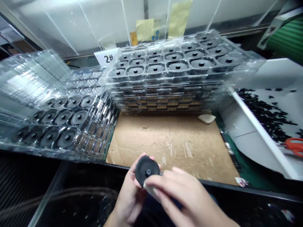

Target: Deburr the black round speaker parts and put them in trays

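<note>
Disc, round, matte black, seemingly plastic, sits cradled in the curled left hand; right hand pinches a small off-white pad beside its rim; probably light, stiff; best held by the edge.

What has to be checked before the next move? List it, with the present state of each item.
1. Black disc held by the left hand: ok, fingers around its rim.
2. White piece held by the right hand: ok, pinched close to the disc's near edge.
3. Disc's underside free of marks: cannot tell, it faces away.
4. Scissors away from the hands: ok, orange handles at the far right, by the black parts.
5. White wedge out of the hands' way: ok, near the cardboard's far right corner.
</note>
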`<state>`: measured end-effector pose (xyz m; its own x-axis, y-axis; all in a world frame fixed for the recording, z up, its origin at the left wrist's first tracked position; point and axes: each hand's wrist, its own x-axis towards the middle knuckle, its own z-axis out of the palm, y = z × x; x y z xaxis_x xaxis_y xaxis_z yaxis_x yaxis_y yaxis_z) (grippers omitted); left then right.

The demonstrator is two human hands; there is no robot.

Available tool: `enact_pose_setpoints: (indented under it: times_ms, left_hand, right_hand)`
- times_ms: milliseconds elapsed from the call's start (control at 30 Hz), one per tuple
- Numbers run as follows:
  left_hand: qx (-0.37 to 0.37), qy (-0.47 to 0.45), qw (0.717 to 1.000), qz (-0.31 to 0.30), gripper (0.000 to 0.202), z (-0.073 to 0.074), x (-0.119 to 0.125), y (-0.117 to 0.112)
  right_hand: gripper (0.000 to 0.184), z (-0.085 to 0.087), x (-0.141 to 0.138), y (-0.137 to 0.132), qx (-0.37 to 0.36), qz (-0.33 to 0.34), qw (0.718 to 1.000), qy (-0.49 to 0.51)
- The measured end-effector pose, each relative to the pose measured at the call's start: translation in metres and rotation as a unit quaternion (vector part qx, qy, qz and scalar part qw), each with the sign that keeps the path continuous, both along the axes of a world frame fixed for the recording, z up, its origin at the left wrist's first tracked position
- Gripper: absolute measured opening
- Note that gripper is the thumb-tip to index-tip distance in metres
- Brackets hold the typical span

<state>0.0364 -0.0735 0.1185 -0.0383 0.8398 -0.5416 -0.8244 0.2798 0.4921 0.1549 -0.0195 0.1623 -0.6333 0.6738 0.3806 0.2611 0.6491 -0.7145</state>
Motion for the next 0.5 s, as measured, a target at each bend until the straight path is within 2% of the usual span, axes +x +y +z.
enact_pose_setpoints:
  times_ms: [67, 133, 200, 300, 367, 433, 500]
  left_hand:
    - [-0.002, 0.005, 1.0, -0.004, 0.04, -0.003, 0.003, 0.001]
    - [0.001, 0.0, 1.0, -0.019, 0.037, -0.002, 0.005, 0.001]
    - [0.017, -0.01, 0.999, -0.031, 0.038, 0.002, 0.003, 0.002]
    - [0.03, -0.015, 0.998, -0.048, 0.048, 0.009, -0.005, 0.004]
    - [0.02, -0.017, 0.998, -0.049, 0.053, 0.011, -0.007, 0.005]
    - [0.002, -0.036, 0.998, -0.06, 0.053, 0.009, -0.006, 0.006]
    - [-0.022, -0.031, 0.996, -0.081, 0.04, 0.006, -0.002, 0.006]
  right_hand:
    - [0.022, -0.001, -0.002, 0.002, 0.008, -0.044, 0.999, 0.001]
    - [0.023, -0.001, -0.003, 0.003, 0.058, -0.092, 0.993, 0.043]
    - [0.023, -0.001, 0.002, 0.003, 0.07, -0.072, 0.993, 0.062]
    - [0.021, -0.001, 0.019, 0.002, -0.006, -0.001, 1.0, 0.004]
    - [0.022, 0.0, 0.028, 0.003, -0.014, -0.033, 0.998, -0.044]
    - [0.024, 0.003, 0.028, 0.006, 0.046, -0.073, 0.995, -0.051]
    - [0.026, 0.005, 0.022, 0.012, 0.119, -0.037, 0.992, -0.006]
